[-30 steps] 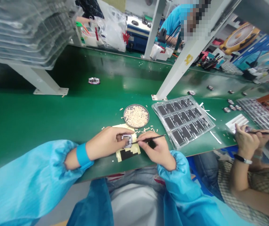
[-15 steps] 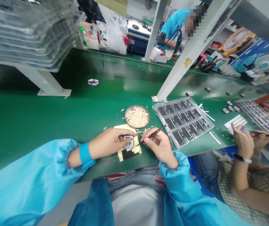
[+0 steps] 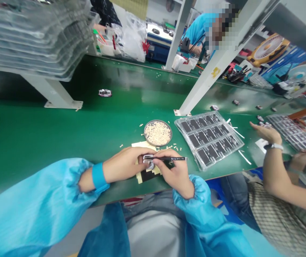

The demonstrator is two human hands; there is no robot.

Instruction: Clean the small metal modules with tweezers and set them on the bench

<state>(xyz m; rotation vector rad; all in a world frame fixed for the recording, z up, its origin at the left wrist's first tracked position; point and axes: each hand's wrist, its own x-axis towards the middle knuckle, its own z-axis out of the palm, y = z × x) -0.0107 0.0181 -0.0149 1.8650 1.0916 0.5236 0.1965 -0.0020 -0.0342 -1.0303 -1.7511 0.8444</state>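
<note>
Between its thumb and fingers, my left hand [image 3: 125,162] holds a small square silver-rimmed casing [image 3: 148,163], partly hidden by both hands. My right hand [image 3: 173,171] is closed around dark tweezers [image 3: 173,158], whose tips reach over the casing. Pale yellow sheets with a black patch [image 3: 147,175] lie under the hands. Just beyond them stands a round dish [image 3: 157,132] full of tiny cream-coloured pieces, with several pieces scattered round it.
To the right lies a clear tray [image 3: 209,139] of dark rectangular parts. A white post [image 3: 195,84] rises behind it. Stacked plastic trays [image 3: 30,39] fill the upper left. One casing [image 3: 105,92] lies further back. A co-worker's hand [image 3: 269,134] is at the right.
My right hand has moved left, bringing the tweezers over the casing, where they lie nearly level. My left hand keeps its hold. The co-worker's hand at the right has reached forward toward the parts there.
</note>
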